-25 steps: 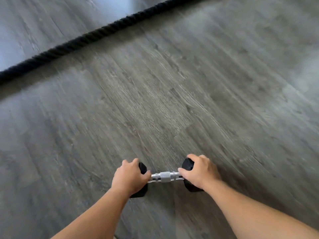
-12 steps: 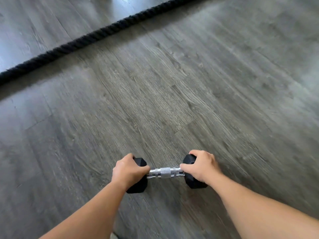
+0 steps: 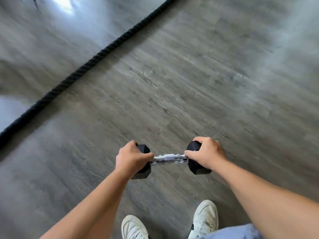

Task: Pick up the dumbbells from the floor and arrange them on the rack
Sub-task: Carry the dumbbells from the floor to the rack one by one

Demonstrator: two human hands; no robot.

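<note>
Two hands carry one dumbbell (image 3: 170, 158) level above the grey wood-grain floor (image 3: 198, 87); the left hand (image 3: 132, 159) curls its fingers over the left black hex head, thumb reaching to the chrome handle; the right hand (image 3: 206, 153) wraps the right head likewise, fingers clamped on it; the knurled bar shows bare between them; two white sneakers (image 3: 205, 217) stand below; a thick black rope (image 3: 82, 67) runs diagonally across the floor, well apart from the dumbbell.
</note>
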